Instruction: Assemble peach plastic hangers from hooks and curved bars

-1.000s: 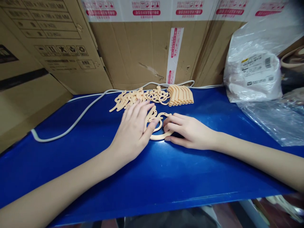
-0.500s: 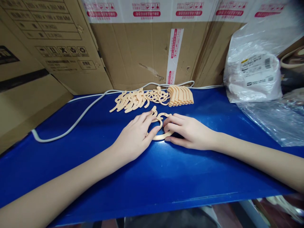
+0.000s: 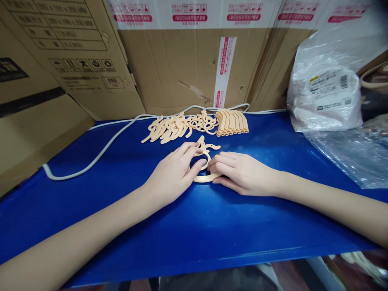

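My left hand is closed on a beige ring-like piece, thumb along its near side and fingers over its far side. A thicker curved beige piece bends along the near side of the ring, one end running under my left thumb. Its right end sits in the pinch of my right hand, thumb below and fingers above. Just beyond the fingers shows a small hooked beige piece. My fingers hide how these parts join.
Behind lie a pile of flat curved pieces, a heap of ring-like pieces and a row of curved hollow pieces. A white cable loops at left. Cardboard boxes wall the back; a plastic-wrapped bundle stands right.
My right hand has come slightly nearer to me and away from the small hooked piece, keeping its pinch on the curved piece. The left hand stays almost in place.
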